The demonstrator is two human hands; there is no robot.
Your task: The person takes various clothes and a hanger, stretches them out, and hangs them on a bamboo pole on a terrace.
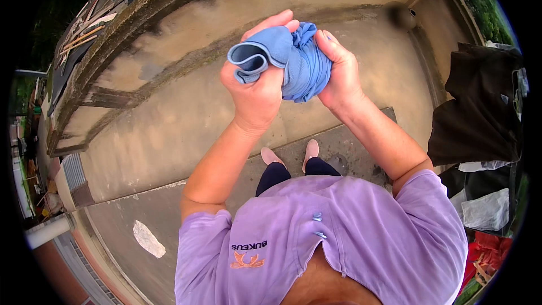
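Note:
A blue cloth garment [307,70], bunched into a thick roll, is held up in front of me above the concrete floor. My left hand [256,97] wraps around its left end, where a folded edge curls out over the thumb. On the other side, my right hand [342,74] presses against the gathered, wrinkled end, thumb upward. The fingers of my right hand are mostly hidden behind the fabric. Both arms reach forward, and the bundle touches neither the floor nor the wall.
A low, stained concrete wall [203,21] curves around the floor [169,135] ahead. Dark cloth [476,106] hangs at the right, with whitish pieces [486,210] and red fabric [493,248] below. Wooden sticks [80,40] lie beyond the wall. A white pipe [48,231] is at lower left.

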